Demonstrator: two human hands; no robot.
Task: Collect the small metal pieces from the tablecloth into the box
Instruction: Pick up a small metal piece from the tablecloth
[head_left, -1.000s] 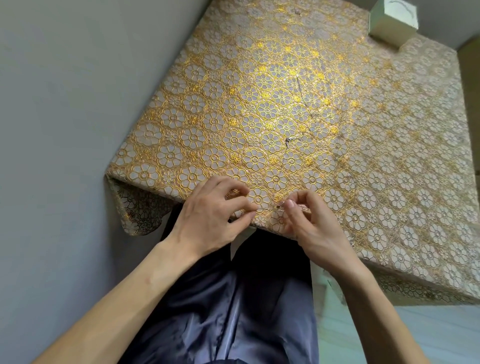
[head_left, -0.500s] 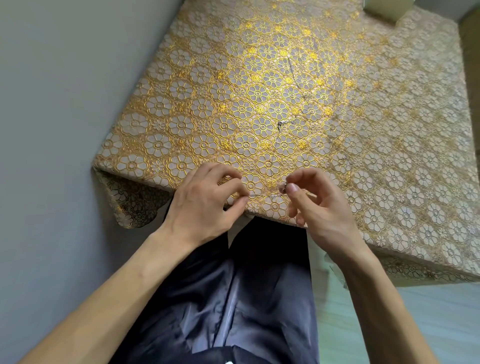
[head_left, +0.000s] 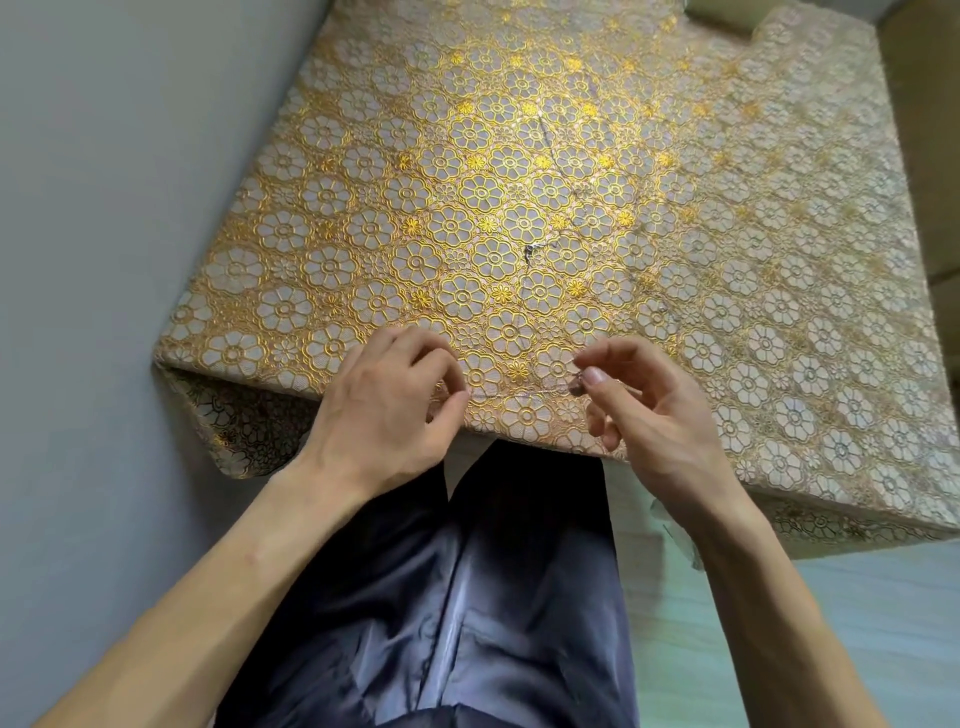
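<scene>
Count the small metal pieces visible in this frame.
2. One small metal piece lies near the middle of the tablecloth; a second piece looks pinched in the fingers of the right hand. The curled left hand may hide more.

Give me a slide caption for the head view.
Right hand pinches a small metal piece over the near edge of the tablecloth; left hand curled alongside.

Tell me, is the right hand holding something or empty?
Holding: the right hand pinches a small metal piece between thumb and forefinger, over the tablecloth near its front edge.
</scene>
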